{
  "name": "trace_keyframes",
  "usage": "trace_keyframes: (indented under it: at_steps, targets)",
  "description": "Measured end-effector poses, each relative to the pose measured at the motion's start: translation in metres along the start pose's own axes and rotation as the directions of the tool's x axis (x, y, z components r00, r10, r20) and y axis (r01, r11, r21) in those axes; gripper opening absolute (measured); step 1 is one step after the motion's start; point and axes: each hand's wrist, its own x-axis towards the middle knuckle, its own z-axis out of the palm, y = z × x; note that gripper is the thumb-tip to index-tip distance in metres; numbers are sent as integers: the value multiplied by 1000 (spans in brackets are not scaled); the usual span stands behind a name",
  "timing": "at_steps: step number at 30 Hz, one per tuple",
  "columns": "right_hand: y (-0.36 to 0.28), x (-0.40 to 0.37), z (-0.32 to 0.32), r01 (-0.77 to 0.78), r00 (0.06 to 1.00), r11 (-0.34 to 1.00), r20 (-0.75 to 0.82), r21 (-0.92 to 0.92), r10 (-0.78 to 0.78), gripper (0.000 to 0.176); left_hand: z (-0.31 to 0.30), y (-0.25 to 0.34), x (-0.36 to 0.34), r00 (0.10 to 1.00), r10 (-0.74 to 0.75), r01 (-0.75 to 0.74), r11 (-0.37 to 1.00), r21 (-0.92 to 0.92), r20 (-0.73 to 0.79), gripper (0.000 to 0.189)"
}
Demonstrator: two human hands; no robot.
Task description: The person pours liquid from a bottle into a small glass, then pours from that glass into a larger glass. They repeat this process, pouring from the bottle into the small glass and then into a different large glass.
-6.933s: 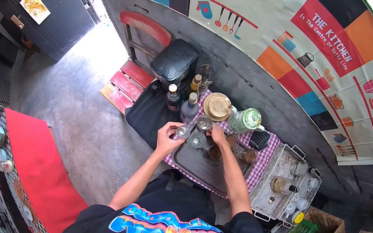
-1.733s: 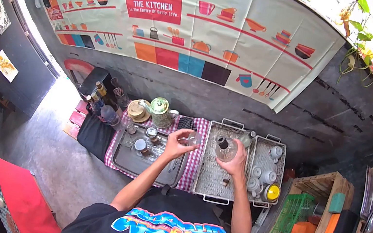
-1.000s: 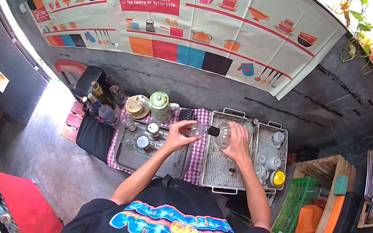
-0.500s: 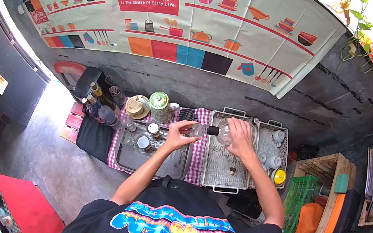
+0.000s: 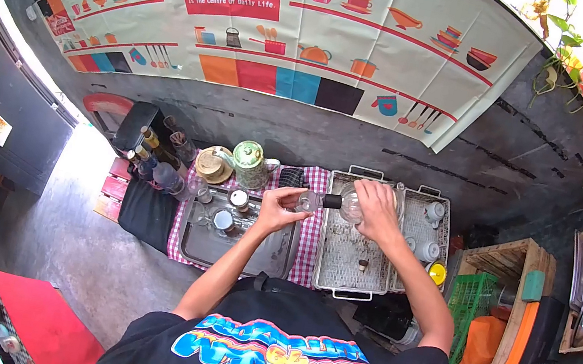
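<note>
My left hand is closed round a small clear glass above the checked cloth, between the tray and the rack. My right hand grips a clear glass bottle over the white rack. The bottle lies on its side in the air, its black neck pointing left at the glass's mouth. Whether liquid runs between them is too small to tell. Left of my left hand, a dark metal tray bears several jars and glasses, among them a white-lidded jar.
A green patterned teapot and a stack of round coasters stand behind the tray. Several bottles crowd the left. The white rack holds a small dark stopper-like piece; mugs and a yellow-topped container sit farther right.
My right elbow has shifted slightly outward to the right. Both hands keep their hold, with the bottle's neck still at the glass.
</note>
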Motion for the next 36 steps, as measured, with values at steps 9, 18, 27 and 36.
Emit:
trace_keyframes:
  at_steps: [9,18,27,36]
  targets:
    - [-6,8,-18,9,999,997,43,-78,-6,79,0,1,3,1000,28,-28,998,54,-2,53]
    - [-9,12,-25,23,999,991,46,-135,-17,63,3,2,2,1000,11,-11,1000,4,-6,53]
    - [-11,14,-29,57,997,983,59,-177,-47,62,3,4,-1,1000,-12,12,1000,5,-1,53]
    - [-13,13,-30,67,996,984,72,-164,-56,65,7,9,-4,1000,10,-10,1000,-6,-13,53]
